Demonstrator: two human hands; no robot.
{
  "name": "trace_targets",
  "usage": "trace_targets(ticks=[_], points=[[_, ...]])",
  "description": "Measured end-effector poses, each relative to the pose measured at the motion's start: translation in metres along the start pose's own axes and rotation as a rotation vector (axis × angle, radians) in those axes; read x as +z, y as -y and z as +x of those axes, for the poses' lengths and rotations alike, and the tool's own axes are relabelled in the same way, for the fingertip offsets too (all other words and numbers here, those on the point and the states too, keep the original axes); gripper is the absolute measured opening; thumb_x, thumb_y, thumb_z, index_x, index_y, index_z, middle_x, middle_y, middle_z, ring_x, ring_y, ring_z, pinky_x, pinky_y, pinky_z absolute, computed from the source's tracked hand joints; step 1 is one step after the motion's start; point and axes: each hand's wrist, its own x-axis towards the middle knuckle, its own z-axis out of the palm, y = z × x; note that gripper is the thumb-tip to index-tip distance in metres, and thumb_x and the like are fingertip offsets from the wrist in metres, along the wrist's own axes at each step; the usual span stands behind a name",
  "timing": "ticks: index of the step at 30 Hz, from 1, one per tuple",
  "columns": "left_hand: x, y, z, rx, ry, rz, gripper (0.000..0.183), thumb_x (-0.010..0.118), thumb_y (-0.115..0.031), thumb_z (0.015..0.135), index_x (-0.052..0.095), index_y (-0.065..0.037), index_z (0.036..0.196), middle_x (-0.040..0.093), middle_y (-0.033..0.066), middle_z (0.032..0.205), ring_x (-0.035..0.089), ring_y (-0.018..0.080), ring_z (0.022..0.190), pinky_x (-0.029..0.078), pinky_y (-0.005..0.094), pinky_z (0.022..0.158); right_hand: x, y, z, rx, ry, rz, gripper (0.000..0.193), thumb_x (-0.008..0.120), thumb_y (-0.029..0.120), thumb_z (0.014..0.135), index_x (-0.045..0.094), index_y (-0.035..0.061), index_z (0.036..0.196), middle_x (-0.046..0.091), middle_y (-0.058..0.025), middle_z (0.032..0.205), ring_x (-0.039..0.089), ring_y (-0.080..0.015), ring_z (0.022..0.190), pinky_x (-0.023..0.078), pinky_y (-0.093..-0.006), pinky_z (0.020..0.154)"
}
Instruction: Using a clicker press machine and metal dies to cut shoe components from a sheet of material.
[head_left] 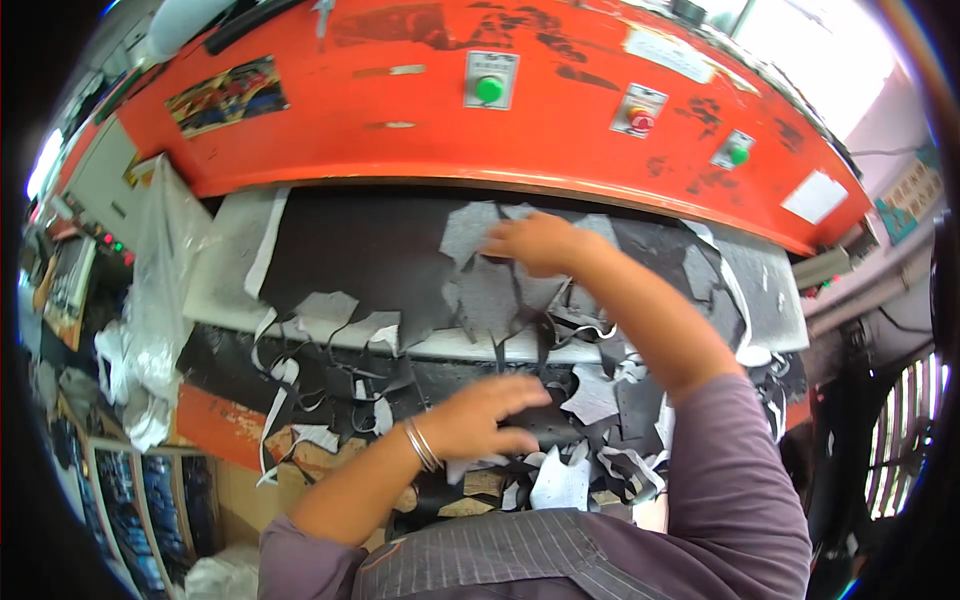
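My right hand (540, 245) reaches across to a cluster of grey cut fabric pieces (470, 232) on a black sheet (350, 240). Its fingertips point left over those pieces. They are blurred, and I cannot make out whether they grip one. Nearer to me, my left hand (480, 415), with silvery bangles (422, 445) at the wrist, hovers above black and white scraps at the bench's front edge. Its fingers are spread, with nothing visible in them. Another grey piece (328, 308) lies toward the sheet's left front, and a white offcut (562, 480) sits close to my apron.
An orange machine beam (420, 130) spans the far side, with green buttons (489, 90) and a red button (641, 119). Stringy scraps (285, 370) hang over the front edge. A clear plastic bag (160, 270) hangs at left, above shelves (150, 500) of dark items.
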Motion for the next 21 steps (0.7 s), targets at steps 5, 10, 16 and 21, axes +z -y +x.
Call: trace_targets(ticks=[5, 10, 16, 21], points=[[-0.007, 0.028, -0.05, -0.655, -0.239, 0.768, 0.081, 0.052, -0.061, 0.084, 0.031, -0.012, 0.145, 0.014, 0.0222, 0.153, 0.004, 0.0458, 0.141, 0.014, 0.0651, 0.107, 0.015, -0.008, -0.066, 0.156, 0.356, 0.123, 0.037, 0.054, 0.008, 0.08, 0.065, 0.0196, 0.113, 0.066, -0.0111, 0.103, 0.063, -0.0327, 0.099, 0.05, -0.0441, 0.081], [0.03, -0.023, -0.082, -0.83, 0.392, 0.507, 0.085, 0.043, -0.069, 0.085, 0.026, -0.015, 0.148, 0.006, 0.0184, 0.156, -0.004, 0.0465, 0.141, 0.001, 0.0642, 0.109, 0.046, -0.041, -0.086, 0.185, -0.009, 0.227, 0.013, 0.058, 0.017, 0.082, 0.065, 0.0093, 0.089, 0.065, -0.0126, 0.092, 0.063, -0.0341, 0.09, 0.05, -0.0454, 0.077], [-0.036, -0.061, -0.11, -0.6, -0.313, -0.134, 0.054, 0.066, -0.036, 0.086, 0.054, -0.003, 0.127, 0.056, 0.0174, 0.128, 0.052, 0.0319, 0.12, 0.04, 0.0371, 0.102, -0.004, 0.0, -0.055, 0.472, -0.324, 0.701, 0.026, 0.053, 0.021, 0.086, 0.061, -0.0036, 0.084, 0.064, -0.0234, 0.076, 0.066, -0.0331, 0.06, 0.053, -0.0416, 0.062], [-0.065, 0.002, -0.091, -0.566, -0.633, 0.082, 0.055, 0.063, -0.026, 0.087, 0.045, 0.004, 0.13, 0.057, 0.0235, 0.122, 0.055, 0.0353, 0.114, 0.042, 0.0405, 0.097, 0.001, 0.062, 0.037, 0.546, -0.341, 1.112, 0.025, 0.053, 0.018, 0.086, 0.061, -0.004, 0.076, 0.063, -0.0194, 0.063, 0.067, -0.0276, 0.055, 0.055, -0.039, 0.056]])
